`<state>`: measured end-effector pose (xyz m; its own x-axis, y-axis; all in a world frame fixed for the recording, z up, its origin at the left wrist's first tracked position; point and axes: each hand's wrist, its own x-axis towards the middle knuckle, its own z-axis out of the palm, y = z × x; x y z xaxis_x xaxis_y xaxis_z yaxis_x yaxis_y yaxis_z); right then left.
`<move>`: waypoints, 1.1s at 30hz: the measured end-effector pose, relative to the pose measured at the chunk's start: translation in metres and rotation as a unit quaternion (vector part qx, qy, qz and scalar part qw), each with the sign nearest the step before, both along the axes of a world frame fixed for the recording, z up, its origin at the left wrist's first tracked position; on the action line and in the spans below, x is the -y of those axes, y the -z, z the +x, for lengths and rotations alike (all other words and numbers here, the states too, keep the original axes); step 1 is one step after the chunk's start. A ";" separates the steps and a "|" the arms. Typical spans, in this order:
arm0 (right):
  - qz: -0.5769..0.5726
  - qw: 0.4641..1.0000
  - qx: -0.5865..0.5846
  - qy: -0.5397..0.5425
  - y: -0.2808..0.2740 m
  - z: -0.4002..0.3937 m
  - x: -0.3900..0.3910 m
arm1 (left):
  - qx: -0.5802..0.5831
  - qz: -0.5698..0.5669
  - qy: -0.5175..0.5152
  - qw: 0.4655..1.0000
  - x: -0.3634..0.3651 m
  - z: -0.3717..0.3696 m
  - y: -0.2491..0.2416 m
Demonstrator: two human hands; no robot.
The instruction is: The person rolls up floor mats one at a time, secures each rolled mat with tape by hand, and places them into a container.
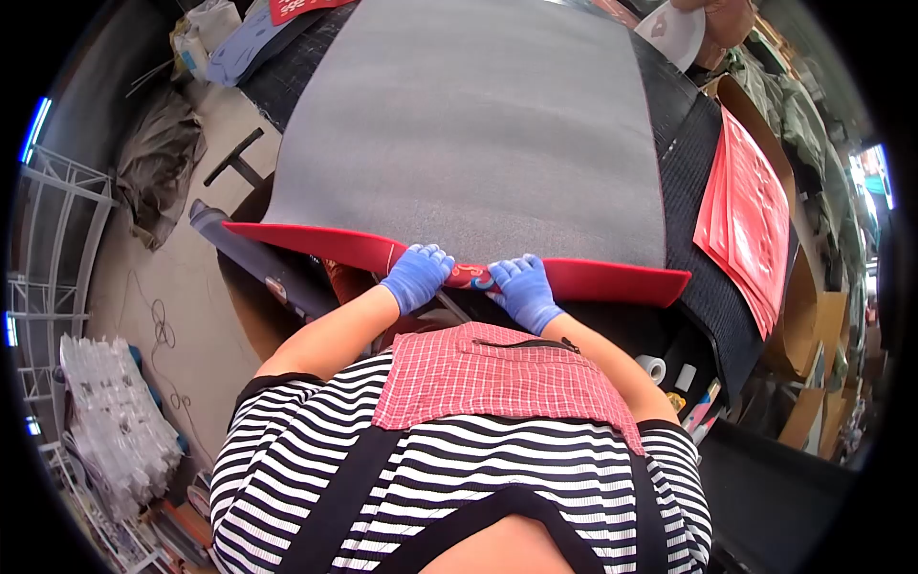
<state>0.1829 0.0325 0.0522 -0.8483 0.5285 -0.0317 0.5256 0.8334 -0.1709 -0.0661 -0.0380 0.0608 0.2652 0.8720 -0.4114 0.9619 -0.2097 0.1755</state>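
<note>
A large mat lies with its grey underside [478, 124] up, and its near edge is folded over, showing a red face [612, 281] with a small coloured pattern at the middle. My left hand [419, 277], in a blue glove, is closed over this edge left of the pattern. Just right of the pattern, my right hand [524, 290], also in a blue glove, grips the same edge with fingers curled over it. Both thumbs are mostly hidden.
Red printed sheets in clear wrapping [746, 215] lie on the black ribbed surface [684, 177] at right. Another person's hand [729, 21] shows at the top right. A dark roll [263, 263] sits at left. White rolls [651, 369] are below the table's right side.
</note>
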 end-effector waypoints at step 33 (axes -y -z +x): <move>-0.003 0.992 0.019 0.123 -0.022 0.106 -0.002 | 0.015 0.057 -0.024 0.998 -0.028 0.044 -0.017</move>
<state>0.2891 0.0341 0.0746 -0.6922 0.7188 -0.0644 0.7188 0.6786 -0.1513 -0.0222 -0.0104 0.0775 0.2332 0.9243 -0.3021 0.9659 -0.1841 0.1823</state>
